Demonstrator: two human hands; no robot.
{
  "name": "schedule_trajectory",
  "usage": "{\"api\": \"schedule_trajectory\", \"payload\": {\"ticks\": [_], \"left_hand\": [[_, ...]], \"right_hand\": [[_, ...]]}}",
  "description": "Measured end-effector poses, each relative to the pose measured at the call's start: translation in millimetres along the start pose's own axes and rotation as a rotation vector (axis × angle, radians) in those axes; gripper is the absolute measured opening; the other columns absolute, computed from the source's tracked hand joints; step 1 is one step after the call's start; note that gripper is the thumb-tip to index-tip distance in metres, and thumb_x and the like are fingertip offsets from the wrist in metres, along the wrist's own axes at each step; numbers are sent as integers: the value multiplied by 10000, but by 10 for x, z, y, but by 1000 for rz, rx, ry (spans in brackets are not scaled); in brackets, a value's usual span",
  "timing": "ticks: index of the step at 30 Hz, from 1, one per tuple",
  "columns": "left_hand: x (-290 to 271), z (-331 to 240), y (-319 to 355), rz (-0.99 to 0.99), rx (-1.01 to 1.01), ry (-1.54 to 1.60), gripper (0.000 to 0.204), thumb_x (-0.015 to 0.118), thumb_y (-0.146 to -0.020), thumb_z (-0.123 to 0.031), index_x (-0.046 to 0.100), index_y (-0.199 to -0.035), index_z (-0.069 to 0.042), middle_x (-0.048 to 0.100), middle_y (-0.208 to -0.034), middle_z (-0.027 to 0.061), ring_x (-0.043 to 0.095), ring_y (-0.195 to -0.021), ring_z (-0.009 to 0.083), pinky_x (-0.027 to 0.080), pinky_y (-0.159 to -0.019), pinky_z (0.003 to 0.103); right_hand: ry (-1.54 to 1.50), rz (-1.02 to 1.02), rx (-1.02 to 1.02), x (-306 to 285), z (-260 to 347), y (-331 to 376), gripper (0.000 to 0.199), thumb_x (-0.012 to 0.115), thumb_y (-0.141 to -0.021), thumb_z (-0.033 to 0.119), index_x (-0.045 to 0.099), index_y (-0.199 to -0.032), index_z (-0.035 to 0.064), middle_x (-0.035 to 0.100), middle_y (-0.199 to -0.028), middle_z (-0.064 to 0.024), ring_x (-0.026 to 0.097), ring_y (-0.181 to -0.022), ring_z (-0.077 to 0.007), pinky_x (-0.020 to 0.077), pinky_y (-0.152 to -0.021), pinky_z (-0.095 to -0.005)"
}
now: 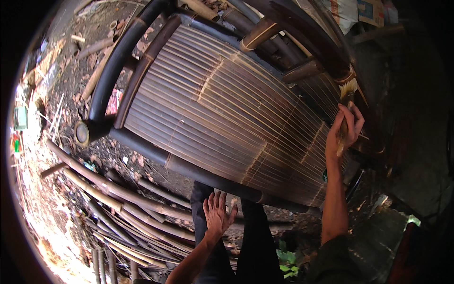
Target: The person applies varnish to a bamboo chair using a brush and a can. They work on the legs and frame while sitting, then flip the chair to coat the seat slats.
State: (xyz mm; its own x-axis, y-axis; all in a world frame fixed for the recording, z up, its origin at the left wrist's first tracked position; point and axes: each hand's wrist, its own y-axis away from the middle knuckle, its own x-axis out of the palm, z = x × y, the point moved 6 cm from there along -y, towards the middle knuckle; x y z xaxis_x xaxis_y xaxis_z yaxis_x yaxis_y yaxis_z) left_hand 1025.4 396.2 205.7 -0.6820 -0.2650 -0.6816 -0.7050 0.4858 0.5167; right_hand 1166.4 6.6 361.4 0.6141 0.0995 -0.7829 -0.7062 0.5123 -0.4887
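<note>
A dark bamboo bench (213, 109) with a slatted seat stretches across the view in front of me. My right hand (349, 125) is closed round the handle of a paintbrush (349, 89) at the bench's right end. The pale bristles point away from me and lie against or very close to a dark bamboo rail (326, 52); contact cannot be made out for certain. My left hand (219, 213) rests over my thigh, fingers spread, holding nothing, just short of the bench's front rail (213, 176).
Bamboo poles (142, 203) lie piled on the ground at the lower left. Dry leaves and cut bamboo pieces (97, 46) litter the soil beyond the bench's left end. A cardboard box (371, 12) stands at the far right. Green leaves (287, 259) grow beside my leg.
</note>
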Motion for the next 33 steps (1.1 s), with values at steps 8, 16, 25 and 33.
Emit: {"api": "schedule_trajectory", "payload": {"ticks": [8,16,25,33], "left_hand": [[436,-153,-419,-386,-70,691,558,710,-825,-186,529,-1328,-26,515,-1352,215,497,-1242,396,417,-1025,471],[203,263,-753,-654,-216,919,506,688,-815,-138,551,-1286,-12,556,-1267,210,542,-1154,396,449,-998,460],[101,665,-625,-707,-381,1108,536,665,-825,-214,536,-1306,-16,535,-1250,209,550,-1142,396,470,-965,461],[149,707,-600,-828,-454,1054,479,646,-851,-128,538,-1309,-37,535,-1190,158,583,-961,291,501,-851,395]], "right_hand": [[806,995,-889,846,1193,-118,338,639,-811,51,639,-1148,70,580,-1091,-160,580,-1049,-376,512,-784,-424],[1533,698,-1737,1885,1497,-315,457,516,-928,192,536,-1336,-12,553,-1314,-194,562,-1123,-331,433,-901,-462],[1386,920,-1956,1671,1475,-278,256,593,-906,188,668,-1130,92,644,-1043,-119,617,-1038,-272,497,-754,-404],[1778,742,-1819,2848,1716,-727,268,662,-862,204,711,-1092,75,663,-1062,-113,637,-1022,-277,525,-737,-431]]}}
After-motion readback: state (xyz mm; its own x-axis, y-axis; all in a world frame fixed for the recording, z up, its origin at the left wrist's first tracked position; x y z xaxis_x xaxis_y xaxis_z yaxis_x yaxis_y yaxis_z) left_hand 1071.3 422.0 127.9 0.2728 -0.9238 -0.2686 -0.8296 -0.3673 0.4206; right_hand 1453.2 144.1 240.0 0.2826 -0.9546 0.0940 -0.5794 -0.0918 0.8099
